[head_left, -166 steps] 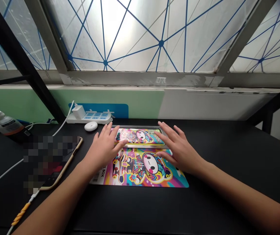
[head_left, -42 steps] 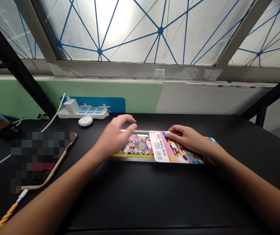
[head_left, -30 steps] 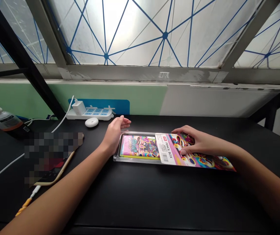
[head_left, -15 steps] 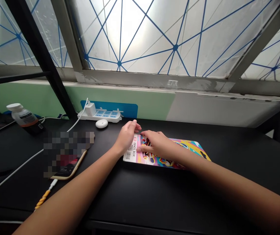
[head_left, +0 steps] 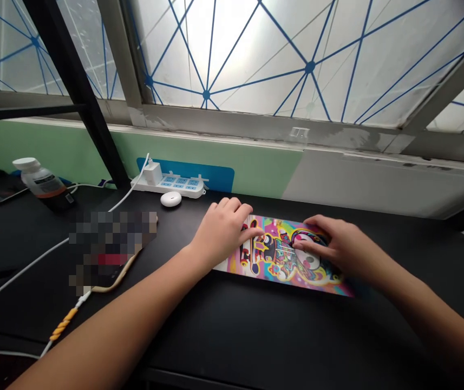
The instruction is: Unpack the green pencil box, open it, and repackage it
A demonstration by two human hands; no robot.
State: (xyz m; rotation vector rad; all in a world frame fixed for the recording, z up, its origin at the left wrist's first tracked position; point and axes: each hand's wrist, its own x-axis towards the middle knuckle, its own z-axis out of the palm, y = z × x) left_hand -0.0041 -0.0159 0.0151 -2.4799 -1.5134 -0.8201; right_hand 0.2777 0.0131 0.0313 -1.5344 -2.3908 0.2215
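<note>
A flat, brightly printed pencil box [head_left: 278, 260] with cartoon figures lies on the black desk, its right end blurred. My left hand [head_left: 226, 230] covers most of the white label at its left end. The thumb rests on the printed face while the fingers curl by the far edge. Toward the right end, my right hand [head_left: 329, 241] grips the same box, thumb on top and fingers at the far edge. The undersides of both hands are hidden.
To the left, a partly pixelated phone [head_left: 124, 271] has a charging cable [head_left: 63, 325] plugged in. Behind it are a white round case [head_left: 170, 199], a power strip [head_left: 183, 186] and a white-capped bottle [head_left: 40, 181]. A black metal post [head_left: 81, 103] rises before the window.
My right hand has slid right along the pencil box, uncovering its cartoon print. My left hand has moved onto the labelled end, thumb now on the face. The view has shifted slightly.
</note>
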